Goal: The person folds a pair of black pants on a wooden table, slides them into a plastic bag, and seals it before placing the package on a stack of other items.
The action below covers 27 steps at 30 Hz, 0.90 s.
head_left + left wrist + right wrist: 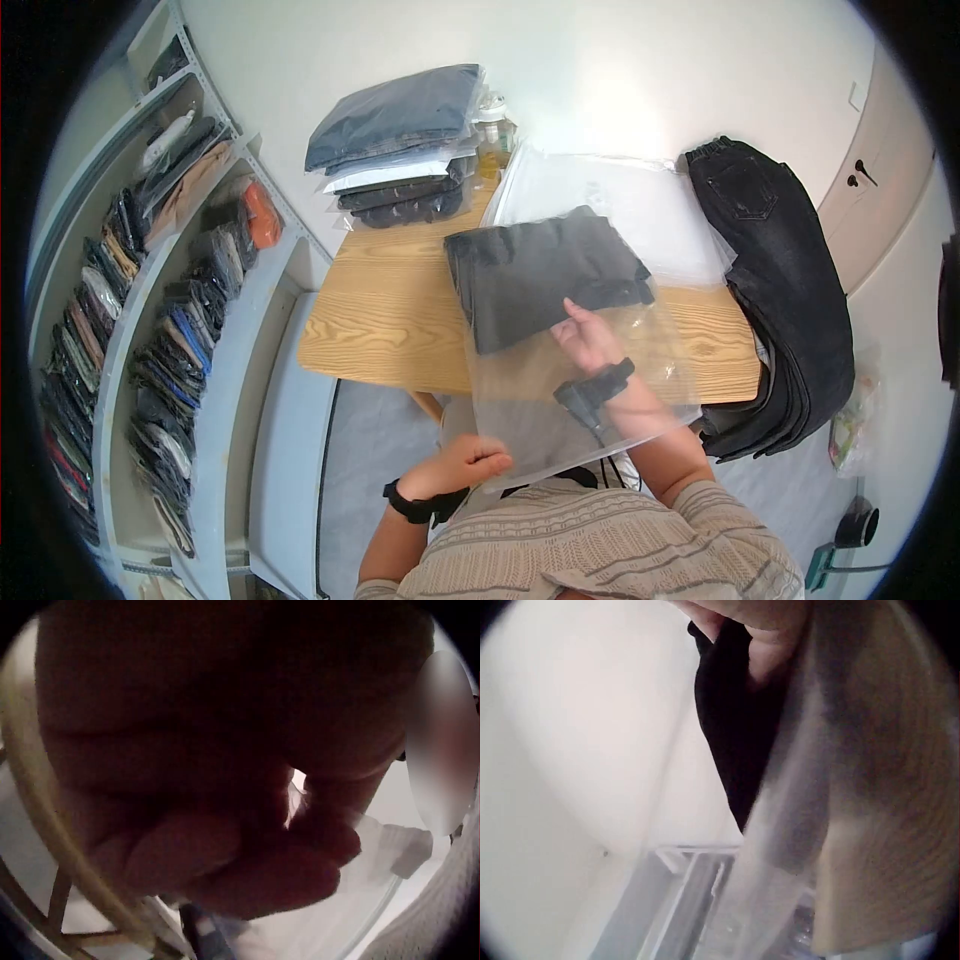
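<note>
A folded black garment (545,270) lies over the table inside a clear plastic bag (530,420), whose near end hangs past the table edge. My right hand (590,340) reaches into the bag, its wrist and strap seen through the film. Its thumb overlaps the garment's near edge, and in the right wrist view black cloth (739,727) shows between the digits. At the bag's near left corner, my left hand (470,465) pinches the plastic with curled fingers. In the left wrist view those fingers (262,881) are dark, with clear film beside them.
On the wooden table (380,310), a stack of bagged folded clothes (400,120) stands at back left, beside a bottle (493,140). A pile of clear bags (610,200) lies behind the garment. Black jeans (780,280) drape over the right end. Shelves (230,400) of bagged clothes stand left.
</note>
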Each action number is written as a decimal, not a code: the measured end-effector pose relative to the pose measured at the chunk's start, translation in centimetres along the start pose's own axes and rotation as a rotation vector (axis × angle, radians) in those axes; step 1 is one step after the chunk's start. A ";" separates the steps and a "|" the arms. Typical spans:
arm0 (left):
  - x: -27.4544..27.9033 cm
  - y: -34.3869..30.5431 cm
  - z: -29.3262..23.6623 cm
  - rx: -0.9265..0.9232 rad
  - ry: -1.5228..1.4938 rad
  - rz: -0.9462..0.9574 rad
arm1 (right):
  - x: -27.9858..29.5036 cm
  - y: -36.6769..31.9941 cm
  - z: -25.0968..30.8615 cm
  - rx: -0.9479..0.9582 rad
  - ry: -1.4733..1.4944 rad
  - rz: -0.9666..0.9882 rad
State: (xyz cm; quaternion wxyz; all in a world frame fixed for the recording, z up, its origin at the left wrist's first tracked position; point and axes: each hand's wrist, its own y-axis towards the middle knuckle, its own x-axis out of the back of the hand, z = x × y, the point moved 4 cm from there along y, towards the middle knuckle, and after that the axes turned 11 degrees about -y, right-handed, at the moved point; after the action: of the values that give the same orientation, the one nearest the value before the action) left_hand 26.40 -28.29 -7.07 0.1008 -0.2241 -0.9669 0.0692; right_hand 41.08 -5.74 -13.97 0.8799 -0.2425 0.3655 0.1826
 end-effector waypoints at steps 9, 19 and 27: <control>2.7 -1.4 5.0 0.170 -0.180 -0.332 | -1.2 -4.4 2.0 -0.026 -0.108 -0.126; 2.3 -1.7 7.5 0.124 -0.309 -0.508 | -0.6 -12.7 -2.0 0.019 -0.330 0.030; 2.3 0.7 5.4 0.047 -0.291 -0.379 | 3.9 -24.4 5.0 -0.079 -1.106 0.241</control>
State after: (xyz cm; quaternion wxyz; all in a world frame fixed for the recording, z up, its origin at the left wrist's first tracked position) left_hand 23.47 -27.11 -12.11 -0.0233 -0.0238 -0.9941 0.1030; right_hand 58.64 -22.25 -6.60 0.9035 -0.1001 -0.1317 0.3954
